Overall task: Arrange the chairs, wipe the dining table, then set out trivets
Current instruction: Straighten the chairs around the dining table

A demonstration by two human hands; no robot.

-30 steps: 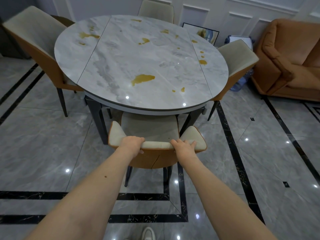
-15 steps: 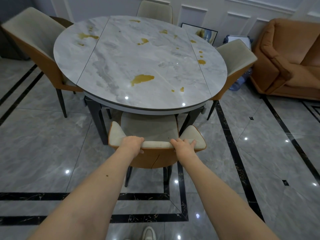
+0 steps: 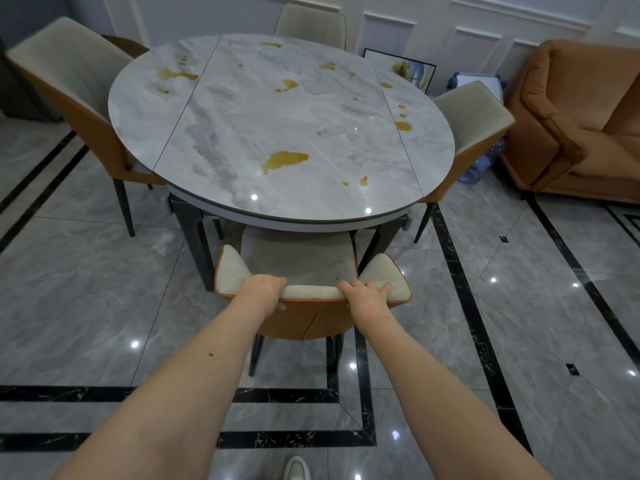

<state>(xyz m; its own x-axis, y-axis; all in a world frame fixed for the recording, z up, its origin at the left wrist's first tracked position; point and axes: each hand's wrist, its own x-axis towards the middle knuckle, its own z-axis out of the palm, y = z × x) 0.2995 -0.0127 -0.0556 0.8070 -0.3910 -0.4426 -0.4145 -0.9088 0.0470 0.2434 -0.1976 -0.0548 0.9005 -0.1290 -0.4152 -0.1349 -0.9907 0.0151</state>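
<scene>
Head view: left hand (image 3: 262,292) and right hand (image 3: 364,295) both grip the near chair (image 3: 313,292) by its backrest top, seat tucked under the dining table (image 3: 277,133) ahead. Risk: an uneven push could knock the chair against the table legs flanking it.

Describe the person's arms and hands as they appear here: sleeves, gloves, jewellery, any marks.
Both forearms are bare right to the lower edge of the picture; no sleeve shows. The left hand and right hand wear no gloves, and no ring, watch or bracelet is visible. The left forearm carries one small dark spot about halfway along. Nails are short and unpainted where they show.
</scene>
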